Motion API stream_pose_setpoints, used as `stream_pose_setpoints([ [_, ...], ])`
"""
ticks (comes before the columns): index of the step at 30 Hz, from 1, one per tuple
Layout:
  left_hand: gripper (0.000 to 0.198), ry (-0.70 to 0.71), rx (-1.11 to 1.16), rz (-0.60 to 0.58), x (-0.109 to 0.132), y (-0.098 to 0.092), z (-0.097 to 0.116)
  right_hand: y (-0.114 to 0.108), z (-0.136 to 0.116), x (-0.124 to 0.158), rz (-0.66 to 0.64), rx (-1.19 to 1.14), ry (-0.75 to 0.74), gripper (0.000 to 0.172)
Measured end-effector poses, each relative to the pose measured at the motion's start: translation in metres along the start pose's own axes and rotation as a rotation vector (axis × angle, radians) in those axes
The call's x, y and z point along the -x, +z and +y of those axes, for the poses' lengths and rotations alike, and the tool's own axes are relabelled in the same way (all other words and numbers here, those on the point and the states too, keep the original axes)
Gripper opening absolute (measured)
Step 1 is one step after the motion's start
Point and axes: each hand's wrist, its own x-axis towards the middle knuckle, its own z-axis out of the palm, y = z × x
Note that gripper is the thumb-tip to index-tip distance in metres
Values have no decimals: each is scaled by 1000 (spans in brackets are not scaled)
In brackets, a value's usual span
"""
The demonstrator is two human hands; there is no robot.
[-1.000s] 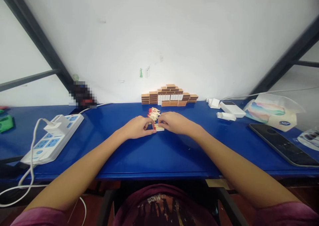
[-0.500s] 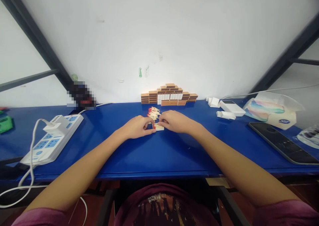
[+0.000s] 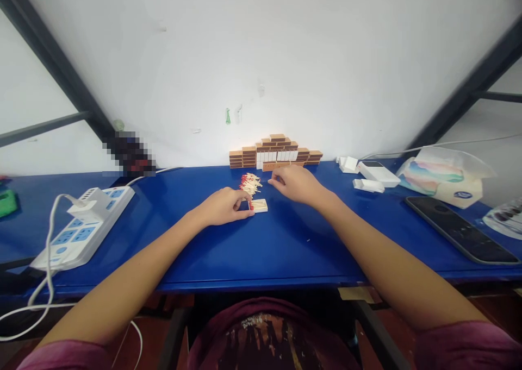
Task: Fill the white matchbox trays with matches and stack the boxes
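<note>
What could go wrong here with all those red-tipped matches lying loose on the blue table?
The right hand is beside the loose matches; a careless sweep could scatter them or rub their heads together. It is also close to the stacked matchboxes by the wall, so a bump might topple them. The left hand touches only one end of the small tray, which could tip.

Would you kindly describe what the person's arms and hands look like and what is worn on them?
Both arms are bare from short maroon sleeves down. The left hand and right hand are ungloved, with no watch, bracelet or ring visible. The shirt front bears a pale print.
</note>
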Motion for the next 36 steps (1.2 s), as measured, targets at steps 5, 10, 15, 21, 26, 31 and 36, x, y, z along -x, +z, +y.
stream_pose_setpoints([
  [5, 36, -13, 32, -2, 0, -4, 0, 5, 13, -2, -39, 91, 77, 23],
  [10, 35, -15, 33, 16, 0, -7, -1, 3, 22, -3, -63, 145, 112, 24],
  [15, 37, -4, 49, 69, 0, -5, 2, 0, 36, -3, -46, 175, 167, 25],
  [21, 38, 9, 31, 19, 0, -3, 1, 3, 39, -3, -98, 185, 187, 25],
  [26, 39, -10, 40, 63, 0, -1, 2, 3, 36, -3, -79, 172, 181, 25],
  [31, 40, -1, 11, 3, 0, 0, 1, 4, 40, -4, -89, 158, 189, 23],
  [36, 42, -1, 41, 65, 1, -5, 2, 3, 63, -7, -43, 164, 266, 26],
])
